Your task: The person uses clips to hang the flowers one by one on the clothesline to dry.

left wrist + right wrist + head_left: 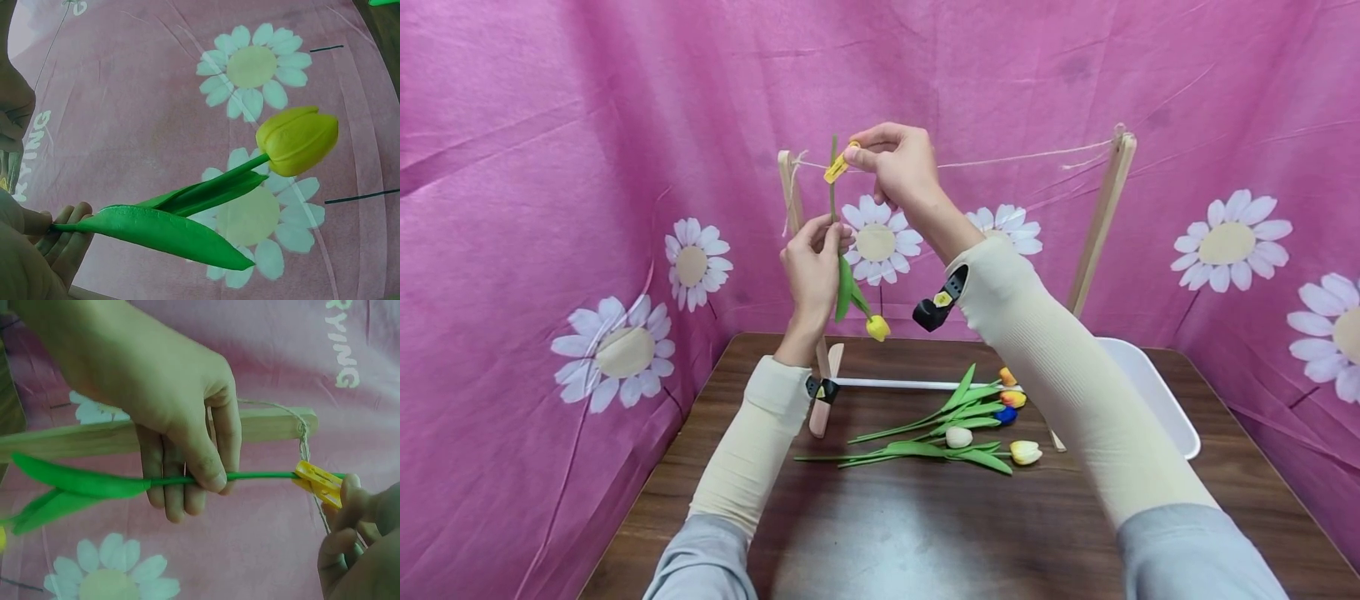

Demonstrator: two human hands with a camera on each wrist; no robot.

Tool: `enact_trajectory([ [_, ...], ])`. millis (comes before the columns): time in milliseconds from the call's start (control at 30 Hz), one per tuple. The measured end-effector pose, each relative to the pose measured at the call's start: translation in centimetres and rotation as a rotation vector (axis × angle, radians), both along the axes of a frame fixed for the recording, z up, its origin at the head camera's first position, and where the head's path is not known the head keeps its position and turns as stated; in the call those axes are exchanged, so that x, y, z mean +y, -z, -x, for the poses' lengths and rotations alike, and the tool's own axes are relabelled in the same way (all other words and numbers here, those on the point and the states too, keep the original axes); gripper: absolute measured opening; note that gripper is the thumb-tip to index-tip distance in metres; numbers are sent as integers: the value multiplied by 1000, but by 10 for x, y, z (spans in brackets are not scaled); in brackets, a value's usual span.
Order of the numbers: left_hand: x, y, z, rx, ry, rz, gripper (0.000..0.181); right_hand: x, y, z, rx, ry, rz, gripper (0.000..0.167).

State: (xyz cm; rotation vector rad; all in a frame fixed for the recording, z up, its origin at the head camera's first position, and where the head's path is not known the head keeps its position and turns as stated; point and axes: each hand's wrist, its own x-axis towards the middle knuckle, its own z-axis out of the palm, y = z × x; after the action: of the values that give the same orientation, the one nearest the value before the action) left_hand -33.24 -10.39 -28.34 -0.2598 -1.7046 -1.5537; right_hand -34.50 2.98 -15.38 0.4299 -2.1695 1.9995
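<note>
A yellow tulip [877, 328] with green leaves hangs head down, its stem upright. My left hand [811, 271] pinches the stem above the leaves between thumb and fingers. Higher up, my right hand [904, 167] pinches the end of a yellow clothespin [837, 169] whose other end lies across the stem at the twine [1022, 157]. In the right wrist view the clothespin [319, 481] sits over both stem and twine, close to the knot on the wooden post [262, 425]; whether its jaws are fully closed is hard to see.
Two wooden posts, left and right [1103, 221], carry the twine, and a white rod [895, 383] runs low between them. Several tulips lie on the brown table [865, 533], among them a blue tulip [1006, 415] and a white tulip [958, 437]. A white tray [1180, 425] stands at the right.
</note>
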Motion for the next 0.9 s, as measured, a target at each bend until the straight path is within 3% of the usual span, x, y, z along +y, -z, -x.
enact_trajectory([
  [267, 0, 3, 0, -26, 9, -16, 17, 4, 3, 0, 42, -27, -82, 29],
  [533, 1, 3, 0, -33, -3, 0, 19, 12, 2, -2, 83, -41, -89, 33],
  [767, 0, 6, -4, -32, -33, 51, 22, 32, 0, -8, 141, -14, -49, 23],
  [900, -4, 8, -12, -42, -51, 117, 25, 48, 0, -14, 168, 8, -69, 16],
])
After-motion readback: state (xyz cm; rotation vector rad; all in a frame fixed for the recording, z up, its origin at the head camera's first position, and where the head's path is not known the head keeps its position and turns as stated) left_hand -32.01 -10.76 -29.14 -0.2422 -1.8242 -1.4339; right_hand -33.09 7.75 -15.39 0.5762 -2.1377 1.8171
